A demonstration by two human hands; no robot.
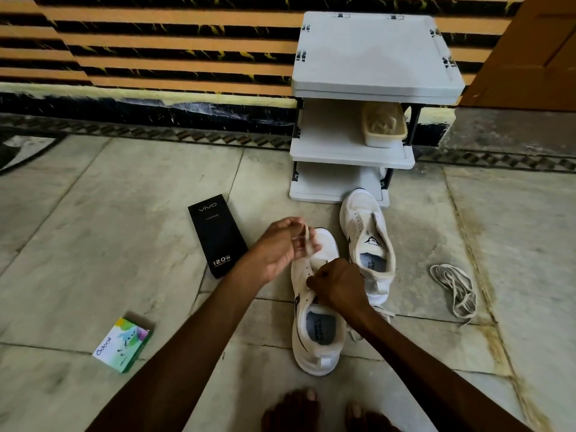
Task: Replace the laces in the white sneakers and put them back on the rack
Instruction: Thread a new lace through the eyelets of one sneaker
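Risk: yanking. Left hand (285,244) pinches the cream flat lace (308,236), right hand (338,283) grips the white mesh sneaker (314,357) at the eyelets, so a hard tug could snag or tip it. Black side stripe, printed insole showing, on the floor at 6 o'clock from the white plastic rack (352,157).

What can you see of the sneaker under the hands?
The near sneaker is white with black side stripes and a printed insole. It stands upright on the floor, toe toward the rack, beside the other sneaker. The right hand grips its eyelet area; the left hand pinches a lace above its toe.
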